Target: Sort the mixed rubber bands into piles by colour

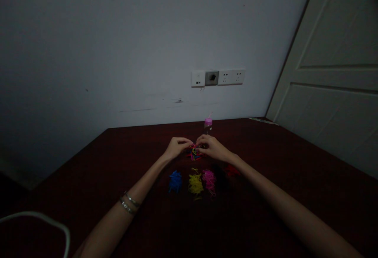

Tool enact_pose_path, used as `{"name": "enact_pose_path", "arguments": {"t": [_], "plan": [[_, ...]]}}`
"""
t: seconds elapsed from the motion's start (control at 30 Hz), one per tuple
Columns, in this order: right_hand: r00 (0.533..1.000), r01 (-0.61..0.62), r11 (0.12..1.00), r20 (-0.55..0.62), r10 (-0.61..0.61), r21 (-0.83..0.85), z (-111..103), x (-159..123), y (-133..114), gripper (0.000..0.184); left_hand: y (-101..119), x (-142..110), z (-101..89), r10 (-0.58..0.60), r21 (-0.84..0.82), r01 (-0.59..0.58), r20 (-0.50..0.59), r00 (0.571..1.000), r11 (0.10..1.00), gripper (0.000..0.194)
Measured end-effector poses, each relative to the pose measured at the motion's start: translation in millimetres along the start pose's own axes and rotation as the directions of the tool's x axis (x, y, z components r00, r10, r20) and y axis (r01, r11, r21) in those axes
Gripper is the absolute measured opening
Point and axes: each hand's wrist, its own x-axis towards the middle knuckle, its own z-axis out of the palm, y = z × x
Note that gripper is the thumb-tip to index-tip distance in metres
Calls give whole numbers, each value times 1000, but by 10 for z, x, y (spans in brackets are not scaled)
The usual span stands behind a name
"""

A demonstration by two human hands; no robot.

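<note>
A small mixed pile of coloured rubber bands (194, 156) lies on the dark red table, between my two hands. My left hand (178, 147) reaches in from the left, its thumb and fingers pinched together at the pile's upper edge. From the other side my right hand (213, 148) bends its fingers over the pile, the tips drawn in close. Whatever either pinch holds is too small and dim to make out. Nearer to me are sorted heaps: blue rubber bands (175, 181), yellow rubber bands (195, 184) and pink rubber bands (209, 180). Red rubber bands (232, 170) sit partly behind my right forearm.
Behind my right hand stands a small clear bottle with a pink cap (208, 122). The table (132, 140) meets a pale wall with sockets (231, 77). At the right is a white door (333, 73). A white cable (44, 216) curves at the lower left.
</note>
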Motion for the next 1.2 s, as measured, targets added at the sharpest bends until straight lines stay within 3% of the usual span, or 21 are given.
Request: {"name": "enact_pose_path", "arguments": {"t": [0.23, 0.67, 0.9, 1.2], "plan": [[1000, -2, 1000, 8, 2, 14, -10, -2, 11, 11, -52, 18, 15, -20, 4, 20, -13, 1000, 1000, 28], [989, -7, 999, 150, 13, -38, -19, -30, -20, 14, -16, -2, 7, -38, -19, 37, -82, 996, 999, 29], [980, -86, 990, 170, 105, -116, -15, -58, 103, 17, -72, 17, -13, -50, -29, 47, -93, 994, 998, 30], [994, -64, 992, 92, 55, 105, -63, -14, 47, 18, 0, -16, 31, -38, -8, 37, -62, 997, 999, 27]]}}
